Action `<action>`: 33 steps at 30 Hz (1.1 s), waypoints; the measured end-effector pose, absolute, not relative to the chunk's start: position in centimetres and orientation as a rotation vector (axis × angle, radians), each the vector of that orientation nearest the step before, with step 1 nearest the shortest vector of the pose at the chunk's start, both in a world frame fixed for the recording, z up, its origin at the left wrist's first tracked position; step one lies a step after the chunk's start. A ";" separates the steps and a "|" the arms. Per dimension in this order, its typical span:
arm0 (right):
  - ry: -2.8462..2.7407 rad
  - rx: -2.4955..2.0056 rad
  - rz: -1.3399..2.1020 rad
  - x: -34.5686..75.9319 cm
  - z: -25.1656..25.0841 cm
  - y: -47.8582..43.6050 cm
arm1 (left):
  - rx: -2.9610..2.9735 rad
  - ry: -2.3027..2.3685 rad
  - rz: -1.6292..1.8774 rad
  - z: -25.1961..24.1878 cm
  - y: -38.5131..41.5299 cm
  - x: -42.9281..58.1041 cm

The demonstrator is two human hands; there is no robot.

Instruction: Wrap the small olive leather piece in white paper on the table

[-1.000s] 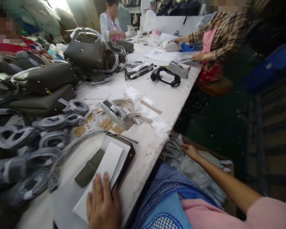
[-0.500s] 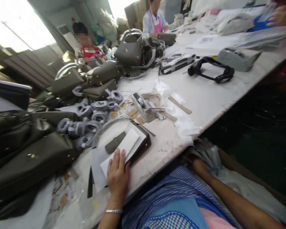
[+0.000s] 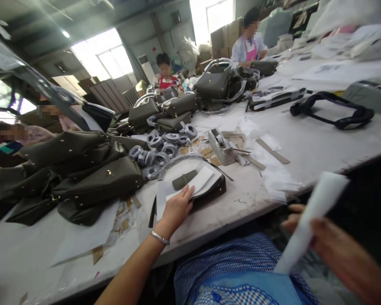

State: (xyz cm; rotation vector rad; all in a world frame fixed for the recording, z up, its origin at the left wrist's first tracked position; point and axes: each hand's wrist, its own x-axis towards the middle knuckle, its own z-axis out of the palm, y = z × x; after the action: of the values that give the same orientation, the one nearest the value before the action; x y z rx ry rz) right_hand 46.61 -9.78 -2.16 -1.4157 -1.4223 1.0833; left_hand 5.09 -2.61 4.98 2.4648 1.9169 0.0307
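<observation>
My left hand (image 3: 176, 208) lies flat on a white sheet (image 3: 199, 182) that covers a dark flat leather piece (image 3: 213, 190) near the front edge of the white table (image 3: 307, 146). A small olive leather flap (image 3: 184, 179) lies just beyond my fingers. My right hand (image 3: 332, 247), blurred and low at the right over my lap, holds a long white sheet (image 3: 311, 216) lifted up from below the table edge. A bracelet circles my left wrist.
Olive handbags (image 3: 92, 173) are piled at the left, with wrapped grey straps (image 3: 161, 150) behind the work spot. A grey tape dispenser (image 3: 221, 146), paper strips and a black handle (image 3: 333, 111) lie farther right. Other people sit around the far side.
My right hand has come up from under the table with a white sheet. The camera has swung left and up; my left hand stays on the white sheet.
</observation>
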 end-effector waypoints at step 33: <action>-2.370 -0.574 -0.056 28.7 1.4 3.6 | 2.635 1.994 0.313 0.7 -4.0 5.5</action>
State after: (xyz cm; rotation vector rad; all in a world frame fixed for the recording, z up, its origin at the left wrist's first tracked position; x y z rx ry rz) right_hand 28.72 3.55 1.41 -0.5741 -2.3703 -0.0563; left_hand 5.47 -4.03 0.74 2.6348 1.9942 0.3135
